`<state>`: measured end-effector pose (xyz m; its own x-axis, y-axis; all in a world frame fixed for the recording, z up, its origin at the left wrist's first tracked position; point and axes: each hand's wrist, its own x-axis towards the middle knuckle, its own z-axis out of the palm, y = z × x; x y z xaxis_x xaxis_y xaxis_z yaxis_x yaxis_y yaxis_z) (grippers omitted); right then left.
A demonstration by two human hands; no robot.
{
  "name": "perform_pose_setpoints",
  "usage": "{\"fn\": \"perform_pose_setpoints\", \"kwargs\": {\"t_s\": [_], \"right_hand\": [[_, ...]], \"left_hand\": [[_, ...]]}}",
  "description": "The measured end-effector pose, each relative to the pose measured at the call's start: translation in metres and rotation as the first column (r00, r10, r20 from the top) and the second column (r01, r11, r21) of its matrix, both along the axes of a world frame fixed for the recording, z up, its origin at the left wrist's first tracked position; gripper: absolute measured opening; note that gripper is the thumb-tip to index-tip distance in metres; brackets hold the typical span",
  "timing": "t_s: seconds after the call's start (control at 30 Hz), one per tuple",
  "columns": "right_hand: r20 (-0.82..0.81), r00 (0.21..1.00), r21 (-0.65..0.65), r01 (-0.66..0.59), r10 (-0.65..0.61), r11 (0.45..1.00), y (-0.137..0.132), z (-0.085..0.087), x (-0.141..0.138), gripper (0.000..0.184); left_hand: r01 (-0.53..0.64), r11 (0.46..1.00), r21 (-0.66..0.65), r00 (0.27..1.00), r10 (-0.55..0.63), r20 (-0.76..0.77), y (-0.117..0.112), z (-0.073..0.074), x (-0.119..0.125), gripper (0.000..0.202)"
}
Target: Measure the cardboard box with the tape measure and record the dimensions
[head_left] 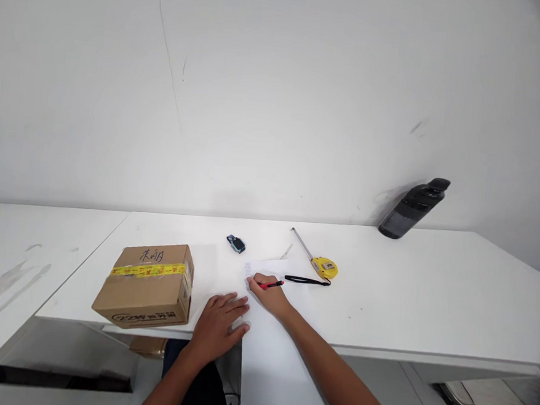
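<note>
In my right hand (269,295) is a red and black pen (272,285), its tip end near the upper left of a white sheet of paper (277,363). Small marks show along that corner of the sheet. The paper's lower part hangs past the table's front edge. My left hand (219,322) lies flat with fingers spread, its fingertips at the paper's left edge. Right of the pen lies a yellow tape measure (324,267) with some blade drawn out and a black wrist strap (306,280).
A taped cardboard box (148,286) stands to the left on the white table (411,299). A small dark gadget (236,244) lies behind the paper. At the back right, a black bottle (410,209) stands near the wall. Under the table is a flat pale object (483,393).
</note>
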<state>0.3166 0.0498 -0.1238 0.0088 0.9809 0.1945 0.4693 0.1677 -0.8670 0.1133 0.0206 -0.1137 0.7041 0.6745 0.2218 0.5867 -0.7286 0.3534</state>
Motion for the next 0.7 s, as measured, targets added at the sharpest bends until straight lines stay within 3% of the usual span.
{"fn": "perform_pose_setpoints", "kwargs": {"t_s": [0.7], "right_hand": [[-0.048,0.999,-0.018,-0.003,0.002,1.0,-0.0005,-0.0024,0.0017,0.04]], "left_hand": [[-0.006,1.0,0.001,0.999,0.006,-0.043,-0.0001,0.002,0.0006,0.039]]}}
